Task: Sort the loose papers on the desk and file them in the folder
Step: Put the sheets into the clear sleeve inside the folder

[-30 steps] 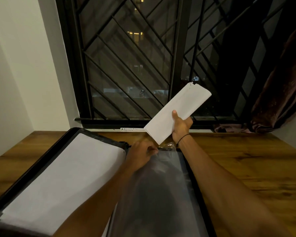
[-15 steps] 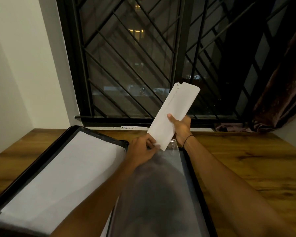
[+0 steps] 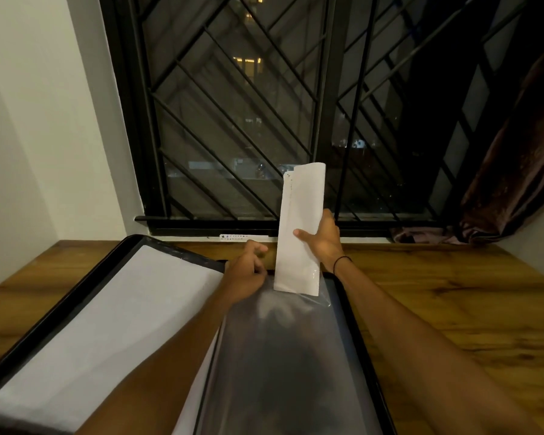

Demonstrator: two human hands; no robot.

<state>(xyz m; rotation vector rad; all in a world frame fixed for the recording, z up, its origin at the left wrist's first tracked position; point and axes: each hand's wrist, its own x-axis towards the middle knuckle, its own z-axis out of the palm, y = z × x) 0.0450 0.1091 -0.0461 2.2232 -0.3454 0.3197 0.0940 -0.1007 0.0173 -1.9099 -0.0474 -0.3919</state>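
A black folder (image 3: pixel 76 296) lies open on the wooden desk. Its left side holds a white sheet (image 3: pixel 113 328) under plastic. On the right side lies a clear plastic sleeve (image 3: pixel 280 356). My right hand (image 3: pixel 322 240) grips a curled bundle of white papers (image 3: pixel 300 227), held nearly upright, with its lower end inside the sleeve's top opening. My left hand (image 3: pixel 247 271) pinches the sleeve's top edge just left of the papers.
The wooden desk (image 3: pixel 437 302) meets a barred window (image 3: pixel 248 120) at the back. A brown curtain (image 3: pixel 509 183) hangs at the right, bunched on the sill. A small white strip (image 3: pixel 236 237) lies on the sill. A white wall (image 3: pixel 44 120) stands on the left.
My right hand has turned the papers from a rightward slant to nearly upright and lowered their bottom end into the sleeve's mouth. My left hand stays at the sleeve's top edge.
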